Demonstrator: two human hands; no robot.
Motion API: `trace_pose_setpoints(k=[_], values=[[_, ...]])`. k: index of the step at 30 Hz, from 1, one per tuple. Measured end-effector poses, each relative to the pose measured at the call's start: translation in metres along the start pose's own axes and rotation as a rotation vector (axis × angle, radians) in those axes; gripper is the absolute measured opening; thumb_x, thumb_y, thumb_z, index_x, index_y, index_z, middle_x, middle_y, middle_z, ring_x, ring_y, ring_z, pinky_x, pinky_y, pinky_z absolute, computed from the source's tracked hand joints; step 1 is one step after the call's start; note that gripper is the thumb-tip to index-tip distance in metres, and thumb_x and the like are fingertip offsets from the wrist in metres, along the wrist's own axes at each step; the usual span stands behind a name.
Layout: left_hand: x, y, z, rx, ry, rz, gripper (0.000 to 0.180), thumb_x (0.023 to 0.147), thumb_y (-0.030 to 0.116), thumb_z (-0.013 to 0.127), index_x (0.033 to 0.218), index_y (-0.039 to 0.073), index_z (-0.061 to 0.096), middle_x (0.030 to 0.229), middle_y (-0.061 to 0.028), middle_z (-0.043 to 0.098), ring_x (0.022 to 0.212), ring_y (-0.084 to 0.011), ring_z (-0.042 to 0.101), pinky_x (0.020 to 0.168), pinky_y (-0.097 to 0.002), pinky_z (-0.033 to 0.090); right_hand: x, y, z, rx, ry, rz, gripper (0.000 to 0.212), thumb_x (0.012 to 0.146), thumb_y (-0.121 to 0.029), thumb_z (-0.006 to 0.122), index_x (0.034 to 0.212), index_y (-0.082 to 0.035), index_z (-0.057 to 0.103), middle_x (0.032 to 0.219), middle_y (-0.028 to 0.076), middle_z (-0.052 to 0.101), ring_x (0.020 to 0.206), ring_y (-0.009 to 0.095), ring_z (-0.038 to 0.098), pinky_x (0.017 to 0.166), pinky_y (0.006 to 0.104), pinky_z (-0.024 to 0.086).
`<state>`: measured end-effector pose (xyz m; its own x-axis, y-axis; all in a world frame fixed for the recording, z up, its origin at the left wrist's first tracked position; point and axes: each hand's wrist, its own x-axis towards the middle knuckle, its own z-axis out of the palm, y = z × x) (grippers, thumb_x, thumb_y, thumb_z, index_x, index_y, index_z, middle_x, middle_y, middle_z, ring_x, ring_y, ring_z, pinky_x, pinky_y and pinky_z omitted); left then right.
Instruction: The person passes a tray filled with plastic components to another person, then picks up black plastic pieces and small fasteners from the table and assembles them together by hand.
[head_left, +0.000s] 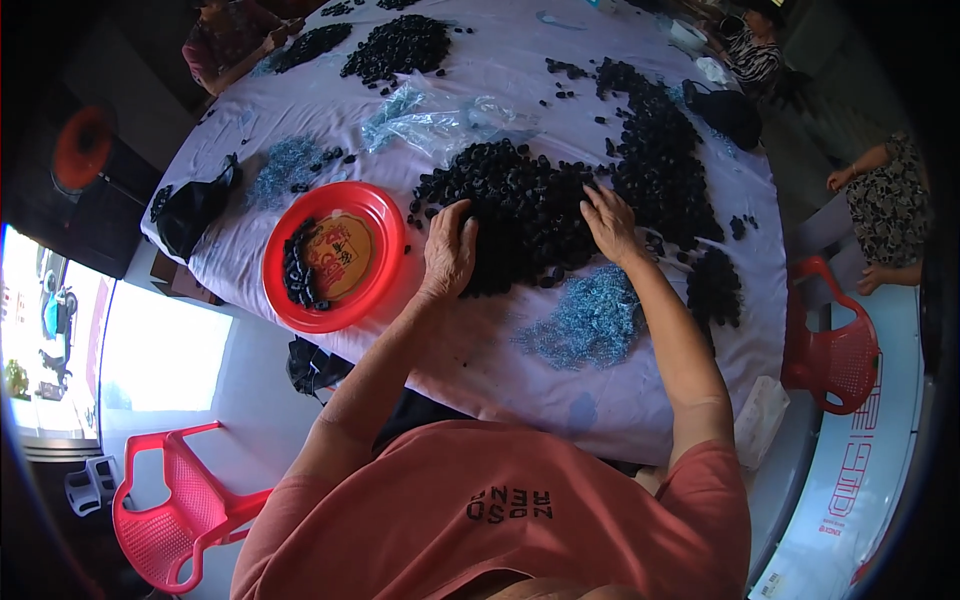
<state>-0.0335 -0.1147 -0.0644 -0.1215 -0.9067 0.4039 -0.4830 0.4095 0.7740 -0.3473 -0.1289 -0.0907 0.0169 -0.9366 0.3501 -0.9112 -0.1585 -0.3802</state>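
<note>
Flanking pile of small black pieces (530, 215) at frame center: left hand (450, 255) and right hand (612, 225), both partly open, gripping nothing visible. Red tray (276, 262) left of center; blue heap (588, 318) below pile.

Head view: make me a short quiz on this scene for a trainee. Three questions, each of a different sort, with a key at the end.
1. Multiple choice: what lies in the red basin to the left of the person's left hand?
A) white cups
B) small black pieces
C) a folded towel

2. True or false: the left hand is inside the red basin.

3. Short answer: which hand is nearer the blue heap that lies closest to the person?

Key: 1. B. 2. False; it is at the left side of the large black heap. 3. The right hand.
</note>
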Motion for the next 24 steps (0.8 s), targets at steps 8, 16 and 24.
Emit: trace_pose_setpoints(k=[8, 16, 24], values=[[-0.003, -0.004, 0.001, 0.034, 0.027, 0.062, 0.037, 0.095, 0.021, 0.056, 0.127, 0.004, 0.051, 0.128, -0.0175, 0.050, 0.117, -0.0371, 0.049, 0.100, -0.0418, 0.041, 0.015, -0.058, 0.000, 0.095, -0.034, -0.037, 0.066, 0.094, -0.065, 0.040, 0.135, -0.016, 0.055, 0.141, 0.019, 0.045, 0.131, 0.037, 0.040, 0.110, 0.0463, 0.029], [-0.002, 0.001, 0.001, 0.032, 0.055, 0.086, 0.050, 0.093, 0.018, 0.057, 0.138, 0.004, 0.040, 0.132, -0.0190, 0.047, 0.123, -0.0358, 0.046, 0.104, -0.0415, 0.038, 0.024, -0.091, 0.012, 0.028, -0.010, -0.237, 0.062, 0.089, -0.059, 0.056, 0.124, -0.010, 0.062, 0.136, 0.015, 0.051, 0.123, 0.036, 0.046, 0.104, 0.0462, 0.038], [0.000, -0.006, 0.005, 0.008, 0.094, 0.093, 0.056, 0.094, 0.019, 0.058, 0.143, 0.005, 0.034, 0.142, -0.0221, 0.035, 0.129, -0.0396, 0.040, 0.108, -0.0430, 0.035, 0.028, -0.121, 0.039, 0.121, 0.179, -0.110, 0.040, 0.084, -0.036, 0.070, 0.120, -0.022, 0.064, 0.125, 0.004, 0.059, 0.121, 0.030, 0.049, 0.096, 0.0574, 0.038]])
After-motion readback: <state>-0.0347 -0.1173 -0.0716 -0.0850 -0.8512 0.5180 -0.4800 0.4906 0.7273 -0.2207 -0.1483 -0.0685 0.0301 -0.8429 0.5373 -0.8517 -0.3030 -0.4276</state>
